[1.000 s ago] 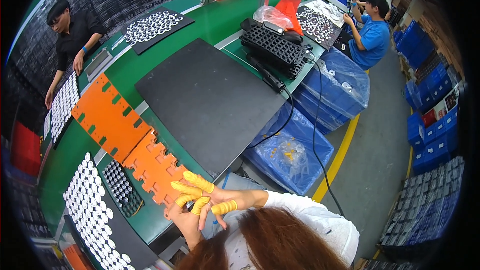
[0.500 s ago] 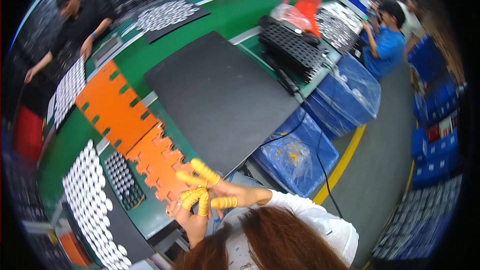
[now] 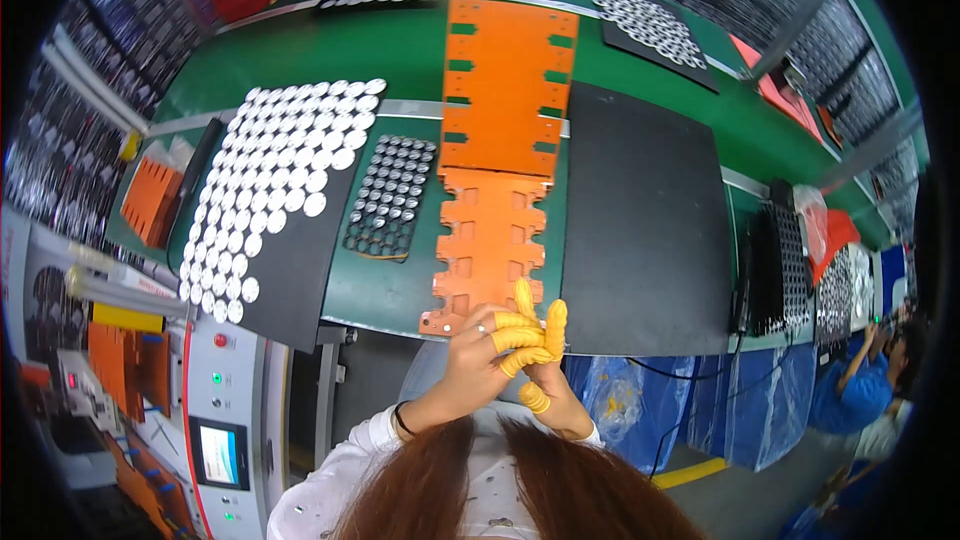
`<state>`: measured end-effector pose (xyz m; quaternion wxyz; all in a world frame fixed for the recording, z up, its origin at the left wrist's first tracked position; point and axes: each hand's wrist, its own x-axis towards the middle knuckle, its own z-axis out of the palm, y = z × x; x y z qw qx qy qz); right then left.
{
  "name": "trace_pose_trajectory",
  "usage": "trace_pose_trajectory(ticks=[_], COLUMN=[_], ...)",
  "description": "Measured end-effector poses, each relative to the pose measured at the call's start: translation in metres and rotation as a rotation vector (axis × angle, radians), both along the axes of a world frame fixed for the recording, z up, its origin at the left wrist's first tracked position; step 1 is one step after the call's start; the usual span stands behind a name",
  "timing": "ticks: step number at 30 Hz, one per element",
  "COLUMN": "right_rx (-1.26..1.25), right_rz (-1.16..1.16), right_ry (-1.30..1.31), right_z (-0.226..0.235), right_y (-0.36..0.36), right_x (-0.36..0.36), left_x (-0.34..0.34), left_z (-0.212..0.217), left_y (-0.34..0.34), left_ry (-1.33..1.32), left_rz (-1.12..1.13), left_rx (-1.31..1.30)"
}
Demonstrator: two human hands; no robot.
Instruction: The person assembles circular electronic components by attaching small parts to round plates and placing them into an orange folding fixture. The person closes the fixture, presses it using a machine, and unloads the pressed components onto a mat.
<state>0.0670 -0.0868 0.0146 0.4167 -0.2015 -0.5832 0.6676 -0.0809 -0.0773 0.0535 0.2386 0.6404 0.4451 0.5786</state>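
Observation:
Yellow finger cots cover fingertips on both my hands, held together above the near end of an orange jigsaw-edged plate (image 3: pixel 490 230). My left hand (image 3: pixel 475 365), with a ring and a dark wrist band, has its fingers bent and closed against the cot-covered fingers of my right hand. My right hand (image 3: pixel 562 390) has two fingers pointing up and apart, its thumb out to the side; its other fingers are partly covered by my left hand. Beyond the jigsaw-edged plate lies a second orange plate (image 3: pixel 507 80) with slots along both sides.
White discs (image 3: pixel 290 150) lie in rows on a black board at left, beside a black cell tray (image 3: pixel 392 190) of small round parts. A large black mat (image 3: pixel 645 230) lies at right. Blue lined bins (image 3: pixel 625 395) stand below the right edge. A control panel (image 3: pixel 222 390) is at lower left.
The view has swung left, so the orange plates now run straight ahead and the control panel shows. My hands remain together, the left still closed on the right's fingers.

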Motion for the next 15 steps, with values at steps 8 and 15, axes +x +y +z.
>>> trace_pose_trajectory(ticks=[8, 15], right_rx=[-0.159, -0.325], right_rz=[-0.001, -0.04], right_ry=[0.104, 0.192], right_z=[-0.003, -0.005], right_y=[-0.01, -0.019], right_x=[-0.016, -0.02], left_x=[-0.01, -0.012], left_z=[-0.014, -0.023], left_y=[-0.006, -0.015], left_ry=[0.129, 0.103], left_rz=[0.029, 0.023], left_rx=[0.094, 0.183])
